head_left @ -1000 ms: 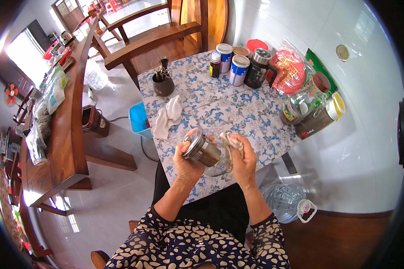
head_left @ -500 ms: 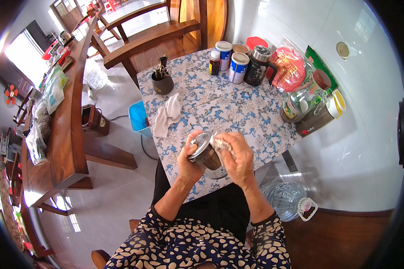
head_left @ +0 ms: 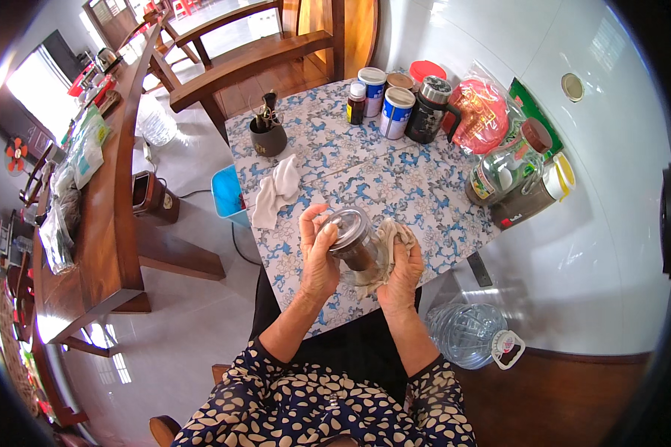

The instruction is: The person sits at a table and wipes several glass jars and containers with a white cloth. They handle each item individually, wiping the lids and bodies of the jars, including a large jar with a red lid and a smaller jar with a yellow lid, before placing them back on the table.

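Above the near side of the table, the left hand is curled round the tilted jar, the right hand pinches a rag against it, and slow turning should wipe evenly.

The right hand has moved the cloth from the jar's top down its side

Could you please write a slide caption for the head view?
The left hand grips a transparent container while the right hand holds a cloth against it above a patterned table.
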`<state>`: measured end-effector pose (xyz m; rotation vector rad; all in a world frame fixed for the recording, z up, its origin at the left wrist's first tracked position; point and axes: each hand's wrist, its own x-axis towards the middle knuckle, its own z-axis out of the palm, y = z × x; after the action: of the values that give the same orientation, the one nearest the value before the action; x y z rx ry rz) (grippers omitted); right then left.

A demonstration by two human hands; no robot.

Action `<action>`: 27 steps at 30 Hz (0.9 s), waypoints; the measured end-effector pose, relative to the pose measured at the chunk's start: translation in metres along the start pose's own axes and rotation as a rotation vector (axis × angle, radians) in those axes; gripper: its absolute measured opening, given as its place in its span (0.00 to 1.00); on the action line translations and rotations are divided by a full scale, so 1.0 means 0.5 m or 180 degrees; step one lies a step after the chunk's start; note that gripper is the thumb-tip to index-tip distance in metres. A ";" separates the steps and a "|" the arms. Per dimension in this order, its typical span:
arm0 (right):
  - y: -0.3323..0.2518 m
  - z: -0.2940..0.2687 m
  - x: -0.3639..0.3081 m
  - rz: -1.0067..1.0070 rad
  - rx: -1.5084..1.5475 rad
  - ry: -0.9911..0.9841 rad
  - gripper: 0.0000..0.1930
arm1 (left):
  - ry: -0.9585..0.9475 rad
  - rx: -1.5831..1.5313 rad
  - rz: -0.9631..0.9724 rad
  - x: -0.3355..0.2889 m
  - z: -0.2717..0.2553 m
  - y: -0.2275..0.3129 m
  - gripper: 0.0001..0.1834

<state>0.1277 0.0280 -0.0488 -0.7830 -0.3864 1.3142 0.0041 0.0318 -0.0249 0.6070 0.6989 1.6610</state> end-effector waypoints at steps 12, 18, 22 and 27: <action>-0.003 0.044 -0.008 -0.0273 0.0127 0.0117 0.13 | -0.0146 0.0896 0.0875 -0.025 0.036 0.018 0.43; -0.047 0.070 -0.047 -0.2311 -0.2324 -0.0942 0.15 | 0.0169 0.0476 0.0692 -0.033 0.011 0.008 0.35; -0.094 0.097 -0.040 -0.2921 -0.3047 -0.1689 0.16 | 0.0147 0.0006 0.0402 -0.034 -0.007 0.008 0.30; -0.103 0.123 -0.030 -0.2367 -0.3313 -0.1199 0.17 | -0.0007 0.0162 0.0339 -0.044 -0.001 0.007 0.28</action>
<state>0.1201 0.0289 0.0322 -1.0707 -1.5725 0.4697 0.0053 0.0096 -0.0231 0.6925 0.7197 1.7449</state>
